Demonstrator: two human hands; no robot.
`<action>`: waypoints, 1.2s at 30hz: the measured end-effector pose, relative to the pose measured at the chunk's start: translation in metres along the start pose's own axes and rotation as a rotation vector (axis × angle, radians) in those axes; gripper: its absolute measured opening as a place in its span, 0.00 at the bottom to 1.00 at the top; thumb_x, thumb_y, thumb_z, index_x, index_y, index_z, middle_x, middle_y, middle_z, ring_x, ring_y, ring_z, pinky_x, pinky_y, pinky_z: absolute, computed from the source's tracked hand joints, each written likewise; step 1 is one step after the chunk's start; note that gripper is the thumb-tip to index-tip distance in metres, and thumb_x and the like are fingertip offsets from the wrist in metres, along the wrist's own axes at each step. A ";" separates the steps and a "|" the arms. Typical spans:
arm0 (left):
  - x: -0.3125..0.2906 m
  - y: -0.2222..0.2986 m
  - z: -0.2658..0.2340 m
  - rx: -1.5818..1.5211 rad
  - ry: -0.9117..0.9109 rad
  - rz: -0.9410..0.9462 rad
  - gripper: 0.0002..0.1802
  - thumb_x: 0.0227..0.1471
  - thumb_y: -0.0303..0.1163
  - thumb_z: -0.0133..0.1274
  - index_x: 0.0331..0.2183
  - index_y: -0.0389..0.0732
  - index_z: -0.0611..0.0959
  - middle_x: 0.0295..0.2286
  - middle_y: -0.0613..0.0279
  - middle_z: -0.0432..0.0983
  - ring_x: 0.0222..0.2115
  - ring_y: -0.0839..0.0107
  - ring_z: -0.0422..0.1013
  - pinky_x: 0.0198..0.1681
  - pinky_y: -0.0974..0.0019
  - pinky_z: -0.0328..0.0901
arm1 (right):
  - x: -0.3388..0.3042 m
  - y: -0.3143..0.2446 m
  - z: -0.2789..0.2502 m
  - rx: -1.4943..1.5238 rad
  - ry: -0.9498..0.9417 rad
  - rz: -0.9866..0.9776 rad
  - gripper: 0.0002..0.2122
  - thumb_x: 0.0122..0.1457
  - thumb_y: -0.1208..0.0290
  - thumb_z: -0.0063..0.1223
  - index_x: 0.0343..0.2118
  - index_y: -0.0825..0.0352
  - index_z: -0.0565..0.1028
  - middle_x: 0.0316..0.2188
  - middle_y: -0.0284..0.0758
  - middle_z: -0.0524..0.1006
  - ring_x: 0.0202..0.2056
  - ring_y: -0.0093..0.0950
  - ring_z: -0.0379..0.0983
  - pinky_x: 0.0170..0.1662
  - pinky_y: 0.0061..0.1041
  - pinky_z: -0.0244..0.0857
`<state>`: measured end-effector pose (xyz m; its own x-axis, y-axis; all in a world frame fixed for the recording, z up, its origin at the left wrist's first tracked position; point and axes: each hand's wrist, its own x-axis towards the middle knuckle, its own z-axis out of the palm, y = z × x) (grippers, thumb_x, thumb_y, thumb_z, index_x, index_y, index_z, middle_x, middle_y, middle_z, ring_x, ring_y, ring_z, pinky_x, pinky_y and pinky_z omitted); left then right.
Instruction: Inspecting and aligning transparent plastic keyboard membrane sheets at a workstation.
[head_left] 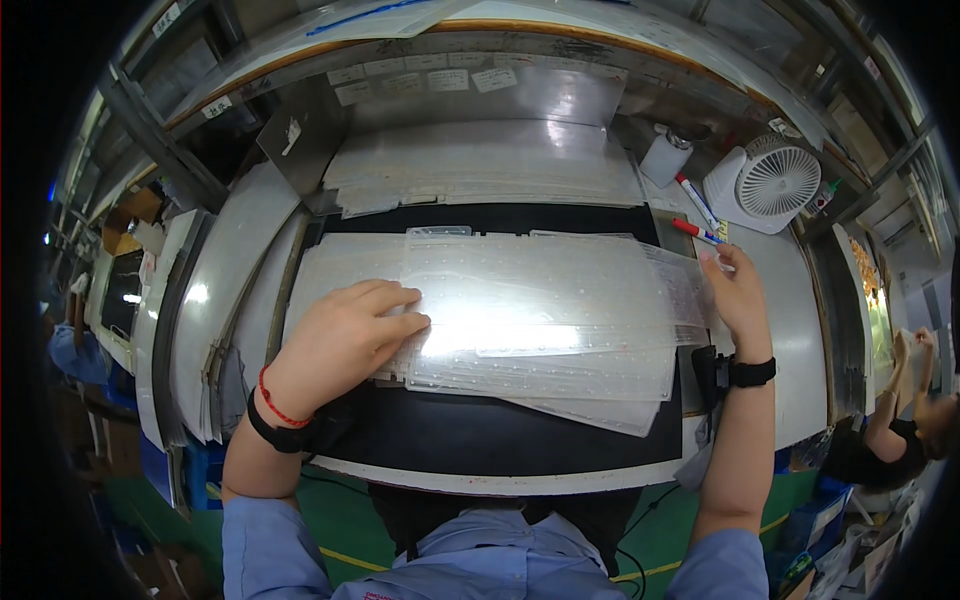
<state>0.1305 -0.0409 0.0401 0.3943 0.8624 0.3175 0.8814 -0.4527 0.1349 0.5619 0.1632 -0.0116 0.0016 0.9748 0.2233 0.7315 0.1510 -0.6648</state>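
A loose stack of clear, dotted plastic sheets (540, 280) lies on a black mat (470, 435) in front of me, its edges unevenly fanned. My left hand (345, 335) rests on the left part of the stack, fingers slightly bent and fingertips apart on the top sheet. At the stack's right edge, my right hand (738, 290) has its fingers closed around the end of a white marker with a red cap (688, 227). The cap points left, away from the hand. Part of the grip is hidden by the fingers. Glare covers the middle of the top sheet.
More sheets (480, 165) lie behind the mat, before a metal panel. A second marker (697, 203), a white bottle (665, 158) and a white fan (770, 185) stand or lie at the back right. Sheet stacks (225, 290) flank the left. Another person (900, 420) is at far right.
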 end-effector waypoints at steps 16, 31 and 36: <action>0.000 0.001 -0.003 -0.018 -0.076 -0.024 0.11 0.49 0.26 0.59 0.37 0.45 0.84 0.43 0.57 0.78 0.45 0.57 0.75 0.47 0.60 0.70 | -0.003 -0.005 -0.004 -0.015 -0.015 -0.003 0.29 0.58 0.51 0.59 0.51 0.74 0.73 0.44 0.48 0.76 0.40 0.35 0.75 0.45 0.29 0.68; -0.001 0.002 -0.001 -0.021 -0.062 -0.064 0.10 0.49 0.27 0.59 0.37 0.45 0.85 0.42 0.57 0.79 0.44 0.58 0.75 0.45 0.61 0.71 | 0.001 0.003 -0.005 0.056 -0.009 0.088 0.28 0.58 0.54 0.60 0.53 0.73 0.72 0.28 0.39 0.78 0.30 0.29 0.74 0.36 0.27 0.67; 0.000 0.003 -0.001 -0.019 -0.063 -0.075 0.10 0.49 0.27 0.59 0.37 0.44 0.84 0.42 0.58 0.79 0.44 0.58 0.75 0.46 0.61 0.71 | 0.001 0.000 -0.006 0.083 -0.016 0.103 0.27 0.59 0.56 0.60 0.53 0.74 0.71 0.22 0.32 0.75 0.25 0.23 0.71 0.30 0.25 0.63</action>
<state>0.1325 -0.0425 0.0416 0.3438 0.9062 0.2463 0.9041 -0.3903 0.1739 0.5656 0.1630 -0.0069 0.0622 0.9883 0.1395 0.6689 0.0624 -0.7407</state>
